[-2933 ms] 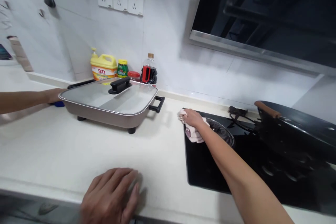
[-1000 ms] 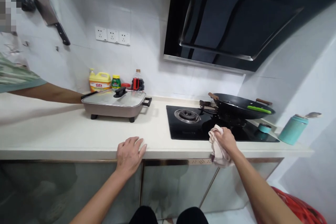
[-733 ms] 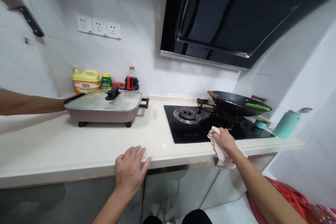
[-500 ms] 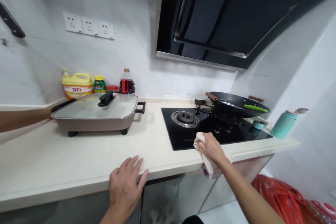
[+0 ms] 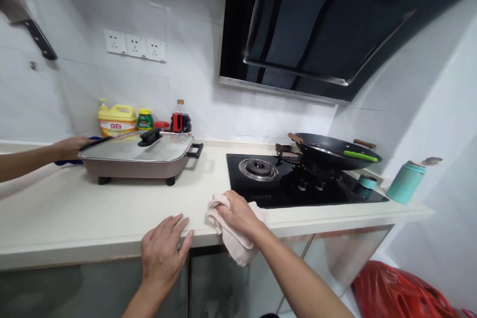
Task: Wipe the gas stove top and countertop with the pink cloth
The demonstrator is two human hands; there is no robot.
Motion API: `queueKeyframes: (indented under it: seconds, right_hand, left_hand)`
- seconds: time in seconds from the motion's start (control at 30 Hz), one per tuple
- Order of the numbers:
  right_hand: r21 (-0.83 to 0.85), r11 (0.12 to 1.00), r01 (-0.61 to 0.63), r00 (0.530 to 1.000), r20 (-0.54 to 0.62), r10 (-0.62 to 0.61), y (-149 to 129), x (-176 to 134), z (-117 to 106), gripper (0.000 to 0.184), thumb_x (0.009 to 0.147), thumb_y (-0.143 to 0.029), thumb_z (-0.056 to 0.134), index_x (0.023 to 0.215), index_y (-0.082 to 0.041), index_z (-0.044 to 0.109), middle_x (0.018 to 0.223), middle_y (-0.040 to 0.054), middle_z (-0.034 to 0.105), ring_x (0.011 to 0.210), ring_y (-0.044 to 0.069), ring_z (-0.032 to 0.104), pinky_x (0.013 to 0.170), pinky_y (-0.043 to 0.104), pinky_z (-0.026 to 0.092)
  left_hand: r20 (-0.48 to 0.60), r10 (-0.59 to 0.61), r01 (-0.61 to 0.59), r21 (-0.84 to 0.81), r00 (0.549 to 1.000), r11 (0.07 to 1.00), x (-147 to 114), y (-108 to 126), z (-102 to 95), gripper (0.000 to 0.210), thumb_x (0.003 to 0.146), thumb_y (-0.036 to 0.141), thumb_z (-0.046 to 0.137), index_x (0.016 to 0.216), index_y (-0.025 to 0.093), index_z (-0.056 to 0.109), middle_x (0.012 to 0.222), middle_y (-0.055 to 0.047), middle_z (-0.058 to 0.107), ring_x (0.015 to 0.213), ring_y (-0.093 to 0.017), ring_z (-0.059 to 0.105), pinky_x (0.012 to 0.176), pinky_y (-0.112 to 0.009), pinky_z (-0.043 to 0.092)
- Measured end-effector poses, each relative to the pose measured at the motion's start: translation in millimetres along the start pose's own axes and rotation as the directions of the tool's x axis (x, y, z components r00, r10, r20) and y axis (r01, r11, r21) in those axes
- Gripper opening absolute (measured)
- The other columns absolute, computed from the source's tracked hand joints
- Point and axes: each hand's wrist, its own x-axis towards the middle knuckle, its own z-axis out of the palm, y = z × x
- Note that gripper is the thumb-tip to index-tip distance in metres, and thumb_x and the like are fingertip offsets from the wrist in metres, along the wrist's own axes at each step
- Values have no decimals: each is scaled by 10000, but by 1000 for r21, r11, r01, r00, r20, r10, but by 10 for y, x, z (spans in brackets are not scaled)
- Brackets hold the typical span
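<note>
My left hand lies open at the front edge of the white countertop, fingers spread over the surface. My right hand is closed on a pale pink cloth and presses it to the countertop beside the front left corner of the black gas stove. Part of the cloth hangs over the counter's edge. Left of the stove stands an electric skillet under a glass lid. Another person's hand reaches in behind the skillet's left end, next to something blue that is mostly hidden.
A wok with a bright green utensil sits on the right burner. A teal canister stands at the counter's right end. Bottles, among them a yellow jug, line the wall. The range hood overhangs the stove. A red bag is on the floor.
My right hand has moved left with the cloth, from the stove's front edge onto the countertop. The other person's hand and the blue thing have come into view at the left.
</note>
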Motion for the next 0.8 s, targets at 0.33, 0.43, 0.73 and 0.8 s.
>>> queueKeyframes:
  seconds: [0.33,0.43,0.73,0.8]
  right_hand:
    - [373,928,10,811,-546,211,896,-63,-1219,534,884,-651,554,1161,-200,626,1098,87,735,974,237,667,878,363,535]
    - [255,954,-155,754,-594,281,1454,-334,-1694,578,903,-644,507,1226,-176,611,1190,126,722,1057,256,673,921,360,538]
    - [-106,814,-571,686,-607,402,2275,-901,-2390,415,805,-363,609,1177,-196,688,1083,120,657,1081,302,623,985,447,475]
    - [-217,774,-595,685,-641,347,2242,-888,-2446,551,815,-330,611,1351,-203,629,1194,140,594,1100,287,614,988,428,466]
  left_hand:
    - [19,-15,15,8,1000,1000,-29,-17,-18,258,1004,335,570,1179,261,745,1180,-86,801,1118,-300,717,981,-436,423]
    - [11,-35,35,6,999,999,-50,-13,9,254,998,323,579,1184,267,743,1181,-82,802,1127,-298,716,983,-436,425]
    - [-14,-17,17,-12,1000,1000,-54,-15,28,242,1000,320,583,1180,251,730,1162,-83,803,1111,-298,721,969,-434,428]
    - [-29,-12,12,-7,1000,1000,-37,-4,20,238,998,316,589,1173,242,731,1152,-86,805,1094,-302,725,954,-436,429]
